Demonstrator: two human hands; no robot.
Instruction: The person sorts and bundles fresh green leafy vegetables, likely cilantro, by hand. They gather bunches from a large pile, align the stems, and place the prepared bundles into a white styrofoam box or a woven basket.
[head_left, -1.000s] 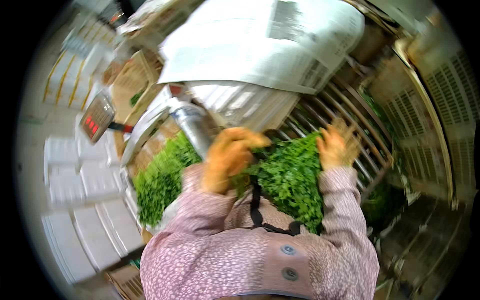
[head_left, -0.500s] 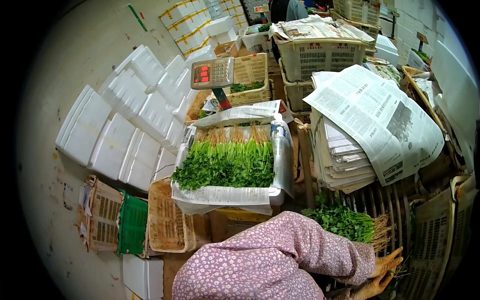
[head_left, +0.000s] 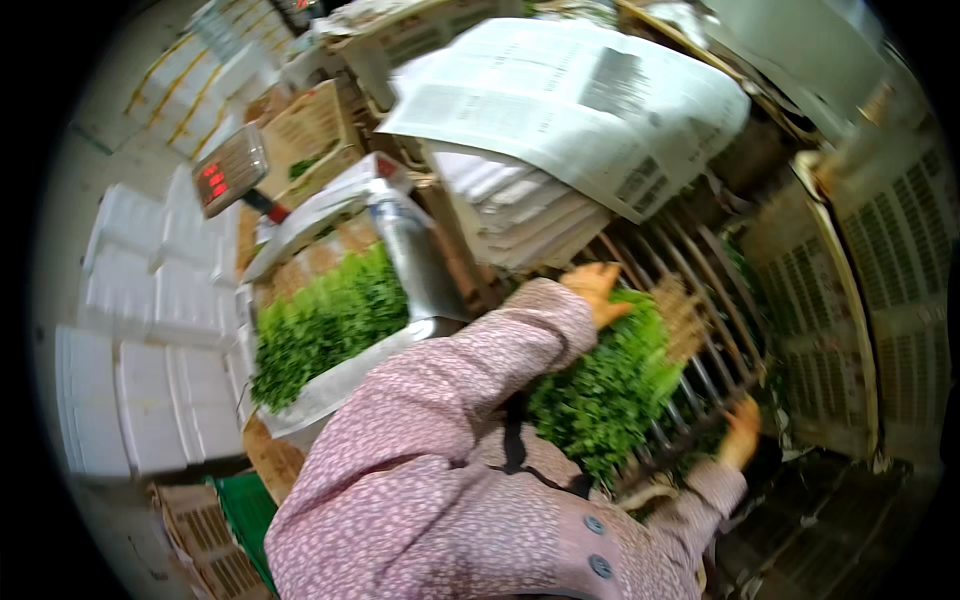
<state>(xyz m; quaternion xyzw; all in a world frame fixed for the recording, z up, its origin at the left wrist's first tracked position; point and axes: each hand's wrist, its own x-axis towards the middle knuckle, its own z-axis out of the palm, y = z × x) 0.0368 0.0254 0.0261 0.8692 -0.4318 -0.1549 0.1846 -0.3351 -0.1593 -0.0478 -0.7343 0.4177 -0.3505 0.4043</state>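
Note:
A bunch of leafy green herbs (head_left: 605, 395), its tan roots (head_left: 680, 318) toward the far right, lies on a rack of metal bars (head_left: 715, 300). My left hand (head_left: 597, 292) is at the far left side of the bunch, fingers spread, with the thumb reaching over the leaves. My right hand (head_left: 740, 432) is lower, beside the rack's near right corner and apart from the bunch. Motion smears its fingers, so I cannot see whether they hold anything. To the left, more of the same greens (head_left: 335, 315) fill a white foam box (head_left: 340, 390) lined with paper.
A stack of newspapers (head_left: 530, 205) with one wide sheet (head_left: 560, 95) on top stands beyond the rack. A scale display (head_left: 230, 170) rises behind the foam box. White foam boxes (head_left: 140, 390) are piled at left; slatted plastic crates (head_left: 810, 310) stand at right.
The view has swung right toward the rack. My hands, together at the root end before, are now apart, the left at the bunch's far side and the right near the rack's corner.

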